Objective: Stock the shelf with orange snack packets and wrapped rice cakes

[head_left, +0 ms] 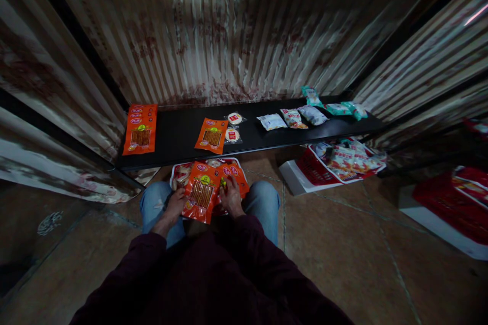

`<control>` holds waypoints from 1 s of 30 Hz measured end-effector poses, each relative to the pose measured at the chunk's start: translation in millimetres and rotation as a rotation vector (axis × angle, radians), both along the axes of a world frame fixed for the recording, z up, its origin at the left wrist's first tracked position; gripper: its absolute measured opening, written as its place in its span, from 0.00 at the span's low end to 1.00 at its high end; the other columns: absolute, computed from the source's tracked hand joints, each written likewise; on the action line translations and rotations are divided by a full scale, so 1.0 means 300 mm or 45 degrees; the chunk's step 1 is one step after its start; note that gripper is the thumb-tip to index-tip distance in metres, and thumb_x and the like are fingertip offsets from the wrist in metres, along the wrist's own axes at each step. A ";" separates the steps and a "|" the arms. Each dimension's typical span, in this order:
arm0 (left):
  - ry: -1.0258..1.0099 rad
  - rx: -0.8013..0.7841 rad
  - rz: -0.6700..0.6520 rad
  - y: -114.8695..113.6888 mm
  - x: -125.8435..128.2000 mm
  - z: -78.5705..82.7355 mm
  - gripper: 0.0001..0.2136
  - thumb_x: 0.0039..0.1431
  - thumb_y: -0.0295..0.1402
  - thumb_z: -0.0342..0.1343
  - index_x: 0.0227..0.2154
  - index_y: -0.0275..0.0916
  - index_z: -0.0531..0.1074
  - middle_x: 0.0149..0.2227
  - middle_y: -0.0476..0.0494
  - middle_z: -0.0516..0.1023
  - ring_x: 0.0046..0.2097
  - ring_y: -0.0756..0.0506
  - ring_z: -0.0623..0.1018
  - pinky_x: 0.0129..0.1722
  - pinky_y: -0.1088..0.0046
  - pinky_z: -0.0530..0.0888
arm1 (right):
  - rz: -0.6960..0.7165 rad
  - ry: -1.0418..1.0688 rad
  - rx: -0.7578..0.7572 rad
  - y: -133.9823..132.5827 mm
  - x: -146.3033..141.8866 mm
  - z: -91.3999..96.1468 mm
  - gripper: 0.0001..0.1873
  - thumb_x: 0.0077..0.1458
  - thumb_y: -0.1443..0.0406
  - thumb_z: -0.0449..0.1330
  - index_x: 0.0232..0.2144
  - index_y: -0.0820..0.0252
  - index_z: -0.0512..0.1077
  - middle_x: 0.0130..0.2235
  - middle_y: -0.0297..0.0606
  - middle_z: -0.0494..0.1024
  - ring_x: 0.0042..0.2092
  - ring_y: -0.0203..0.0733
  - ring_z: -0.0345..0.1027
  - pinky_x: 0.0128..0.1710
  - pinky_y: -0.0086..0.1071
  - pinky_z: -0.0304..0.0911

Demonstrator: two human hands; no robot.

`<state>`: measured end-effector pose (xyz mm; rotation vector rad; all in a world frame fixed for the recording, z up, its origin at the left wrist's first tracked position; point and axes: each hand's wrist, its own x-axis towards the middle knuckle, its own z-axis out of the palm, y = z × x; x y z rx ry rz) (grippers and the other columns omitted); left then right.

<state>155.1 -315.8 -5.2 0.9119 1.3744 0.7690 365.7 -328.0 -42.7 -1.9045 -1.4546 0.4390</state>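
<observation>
Packet [198, 207] of glossy orange film lies flat between the 2 hands, above a basket [239, 163] set between the knees [265, 203]. The left hand [176, 204] pinches its left edge; the right hand [231, 199] has its fingers curled at the far side, though I cannot tell whether they close on this packet or on the orange packets [241, 177] just beside it. It should feel light, bendable and a little slippery — the sealed margins look the surest hold, since squeezing the middle might snap the thin brown sticks [201, 193] showing there. On the smooth black shelf [175, 132] lie more flat orange pouches [211, 135], 2 round pale discs [233, 135] in clear wrap and puffed, pillow-shaped bags [272, 122]. Behind hangs striped, rippled cloth [229, 35]; below spreads a brown floor [324, 233] with pale joints.
</observation>
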 end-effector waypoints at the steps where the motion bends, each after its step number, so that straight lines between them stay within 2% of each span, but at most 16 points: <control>1: -0.087 -0.029 -0.009 -0.006 -0.001 0.011 0.16 0.38 0.39 0.63 0.31 0.38 0.68 0.29 0.45 0.78 0.33 0.43 0.78 0.36 0.66 0.73 | 0.008 0.001 -0.009 0.002 0.001 0.000 0.20 0.51 0.67 0.53 0.47 0.64 0.71 0.57 0.48 0.65 0.59 0.50 0.58 0.57 0.44 0.57; 5: -0.384 -0.098 -0.022 -0.022 -0.012 0.050 0.22 0.35 0.37 0.66 0.36 0.38 0.68 0.32 0.45 0.78 0.32 0.45 0.78 0.37 0.68 0.73 | 0.052 -0.001 -0.060 0.009 0.004 0.012 0.18 0.53 0.66 0.52 0.45 0.63 0.72 0.54 0.48 0.70 0.57 0.51 0.60 0.57 0.49 0.55; 10: -0.523 -0.142 0.028 -0.019 -0.019 0.055 0.21 0.37 0.34 0.67 0.36 0.37 0.68 0.34 0.44 0.79 0.34 0.45 0.79 0.37 0.69 0.74 | 0.083 0.079 -0.036 0.009 -0.001 0.063 0.18 0.57 0.63 0.49 0.44 0.64 0.72 0.49 0.48 0.74 0.56 0.51 0.61 0.59 0.49 0.52; 13: -0.571 -0.142 0.077 -0.010 -0.017 0.041 0.20 0.38 0.33 0.66 0.37 0.38 0.68 0.36 0.43 0.79 0.35 0.45 0.79 0.37 0.69 0.74 | 0.113 0.294 0.011 0.004 -0.015 0.099 0.19 0.58 0.58 0.48 0.41 0.63 0.73 0.46 0.48 0.76 0.52 0.51 0.64 0.57 0.48 0.55; 16: -0.601 -0.127 0.116 0.001 -0.006 0.030 0.20 0.38 0.31 0.65 0.38 0.38 0.68 0.39 0.42 0.79 0.36 0.44 0.79 0.38 0.68 0.75 | 0.121 0.482 -0.012 -0.003 -0.040 0.125 0.22 0.59 0.52 0.47 0.37 0.60 0.74 0.39 0.46 0.77 0.43 0.48 0.70 0.49 0.44 0.63; 19: -0.622 -0.122 0.129 0.009 0.012 0.034 0.21 0.40 0.30 0.64 0.40 0.38 0.67 0.40 0.41 0.78 0.38 0.43 0.79 0.38 0.67 0.75 | 0.148 0.789 -0.071 -0.012 -0.073 0.141 0.20 0.55 0.50 0.53 0.37 0.59 0.73 0.34 0.40 0.78 0.37 0.44 0.72 0.41 0.39 0.67; 22: -0.657 -0.133 0.150 0.014 0.033 0.053 0.20 0.40 0.29 0.63 0.40 0.37 0.67 0.39 0.41 0.78 0.39 0.43 0.79 0.39 0.66 0.75 | 0.181 1.294 -0.105 -0.023 -0.106 0.164 0.21 0.46 0.52 0.62 0.38 0.58 0.71 0.37 0.38 0.78 0.37 0.42 0.72 0.39 0.36 0.68; 24: -0.692 -0.125 0.153 0.015 0.045 0.072 0.21 0.40 0.28 0.62 0.41 0.37 0.67 0.40 0.40 0.78 0.40 0.42 0.79 0.40 0.66 0.75 | 0.151 1.528 -0.123 -0.031 -0.121 0.186 0.22 0.43 0.55 0.65 0.40 0.57 0.70 0.39 0.37 0.79 0.37 0.42 0.73 0.38 0.36 0.69; 26: -0.706 -0.109 0.145 0.015 0.054 0.090 0.22 0.41 0.28 0.62 0.43 0.37 0.67 0.41 0.40 0.78 0.40 0.42 0.79 0.41 0.65 0.75 | 0.099 1.659 -0.138 -0.037 -0.129 0.209 0.23 0.41 0.56 0.66 0.41 0.56 0.70 0.39 0.37 0.79 0.35 0.41 0.73 0.36 0.35 0.69; 30: -0.679 -0.090 0.147 0.013 0.064 0.118 0.23 0.39 0.29 0.62 0.43 0.37 0.68 0.41 0.40 0.78 0.39 0.42 0.79 0.41 0.65 0.75 | 0.069 1.742 -0.161 -0.037 -0.128 0.247 0.24 0.40 0.57 0.66 0.42 0.56 0.69 0.38 0.37 0.80 0.32 0.42 0.73 0.31 0.34 0.70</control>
